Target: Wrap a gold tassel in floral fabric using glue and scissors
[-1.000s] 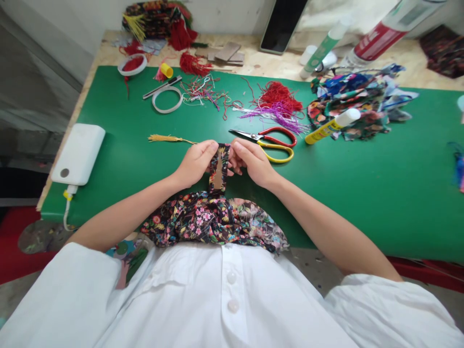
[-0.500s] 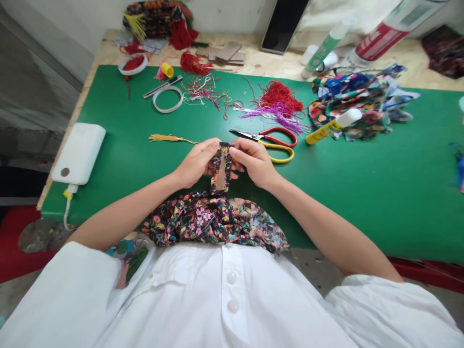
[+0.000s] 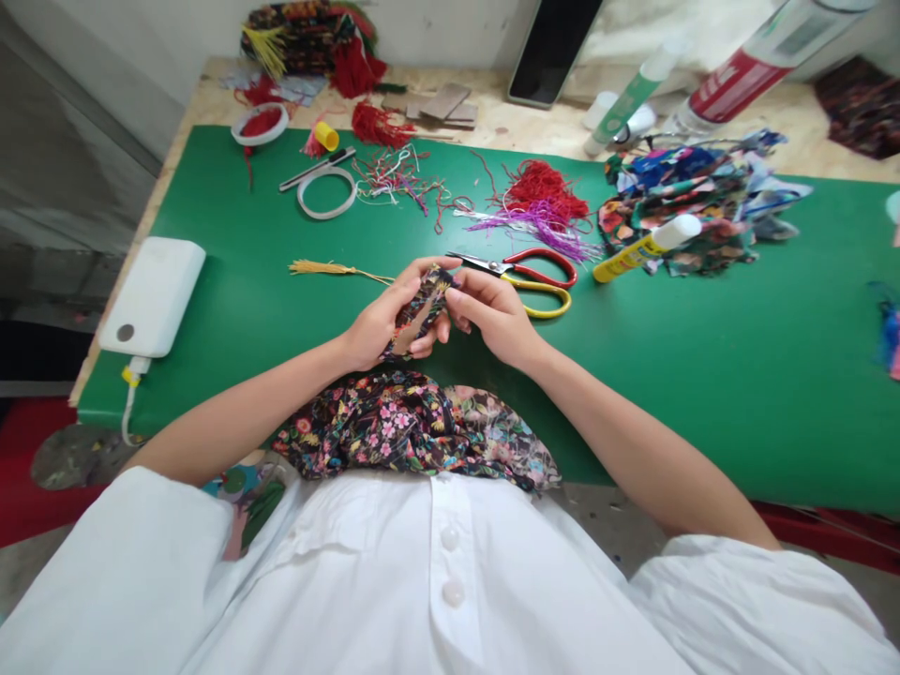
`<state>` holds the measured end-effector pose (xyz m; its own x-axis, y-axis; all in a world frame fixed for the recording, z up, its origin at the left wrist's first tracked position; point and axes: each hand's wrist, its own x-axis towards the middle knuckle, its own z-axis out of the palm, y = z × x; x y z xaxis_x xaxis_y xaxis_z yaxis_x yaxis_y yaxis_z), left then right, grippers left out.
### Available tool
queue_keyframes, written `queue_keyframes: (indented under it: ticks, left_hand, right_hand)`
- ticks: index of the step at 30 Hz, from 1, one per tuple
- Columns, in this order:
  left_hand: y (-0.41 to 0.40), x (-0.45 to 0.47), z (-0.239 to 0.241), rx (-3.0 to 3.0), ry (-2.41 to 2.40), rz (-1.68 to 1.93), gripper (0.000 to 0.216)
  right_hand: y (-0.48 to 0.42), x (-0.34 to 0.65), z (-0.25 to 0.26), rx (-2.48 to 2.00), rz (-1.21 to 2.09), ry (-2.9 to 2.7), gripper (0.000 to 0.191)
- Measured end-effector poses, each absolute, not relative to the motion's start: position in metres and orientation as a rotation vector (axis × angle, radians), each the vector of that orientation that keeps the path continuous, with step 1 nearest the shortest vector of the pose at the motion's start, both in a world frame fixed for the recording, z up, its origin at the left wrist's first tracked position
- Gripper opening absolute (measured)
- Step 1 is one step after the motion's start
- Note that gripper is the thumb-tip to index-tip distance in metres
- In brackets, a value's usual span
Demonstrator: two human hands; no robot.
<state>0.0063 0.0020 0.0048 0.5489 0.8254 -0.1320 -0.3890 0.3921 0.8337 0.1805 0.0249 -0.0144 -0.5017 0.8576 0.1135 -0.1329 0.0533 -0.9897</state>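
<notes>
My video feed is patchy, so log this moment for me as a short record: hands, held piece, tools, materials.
Left hand: curled around the floral-covered piece
Right hand: at the piece's upper edge; whether it has a firm grip is unclear
Held piece: tilted, with a bare brown strip along its middle
Tools: scissors just beyond the right hand; yellow glue stick farther right
Materials: gold tassel beyond the left hand; red threads behind the scissors
Surface: green mat
</notes>
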Motion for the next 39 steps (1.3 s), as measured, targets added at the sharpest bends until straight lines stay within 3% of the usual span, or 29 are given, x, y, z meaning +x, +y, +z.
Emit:
queue_keyframes:
  ticks: [7,11,19,24,29,39]
  left_hand:
    - [-0.001,0.008,0.007,0.774,0.676,0.733,0.035]
    - [0.001,0.01,0.012,0.561,0.666,0.664,0.051]
    - [0.005,0.007,0.023,0.361,0.664,0.603,0.067]
    - [0.004,0.006,0.02,0.405,0.628,0.598,0.058]
    - [0.001,0.006,0.013,0.492,0.595,0.567,0.039]
    - [0.001,0.006,0.01,0.508,0.608,0.462,0.048]
  right_hand:
    - [0.026,0.188,-0.015,-0.871,1.18,-1.734,0.038]
    - [0.026,0.189,-0.015,-0.919,0.991,-1.909,0.029]
    - [0.028,0.19,-0.015,-0.897,1.106,-1.876,0.038]
    - [0.029,0.196,-0.015,-0.859,1.039,-1.894,0.038]
    - [0.028,0.2,-0.006,-0.797,0.642,-1.987,0.025]
    - [0.026,0.197,-0.004,-0.767,0.277,-2.191,0.017]
